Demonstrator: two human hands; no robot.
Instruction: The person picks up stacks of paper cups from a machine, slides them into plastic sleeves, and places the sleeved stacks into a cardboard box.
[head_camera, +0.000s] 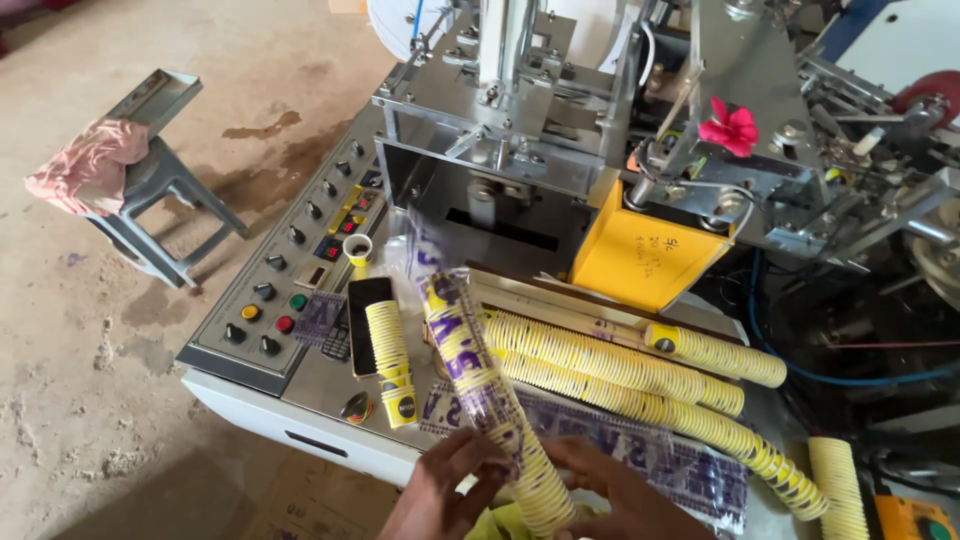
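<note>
Both hands, left hand (448, 490) and right hand (612, 500), grip with closed fingers the near end of a plastic-sleeved stack of yellow paper cups (485, 390), apparently mid-bagging above the machine table (330, 385); next likely needs a steady hold.

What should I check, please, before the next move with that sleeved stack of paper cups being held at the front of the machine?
1. Both hands on the stack: ok. The left hand and right hand grip the lower end of the sleeved cup stack.
2. Sleeve covers the stack: ok along the visible length; the top end looks open, and the bottom end is hidden by the hands.
3. Stack straight: ok, tilted but not buckled.
4. Nearby things: not ok. A phone and a short loose cup stack lie close on the left.
5. Long cup stacks on the right: ok, lying flat.
6. Control panel state: cannot tell.
</note>
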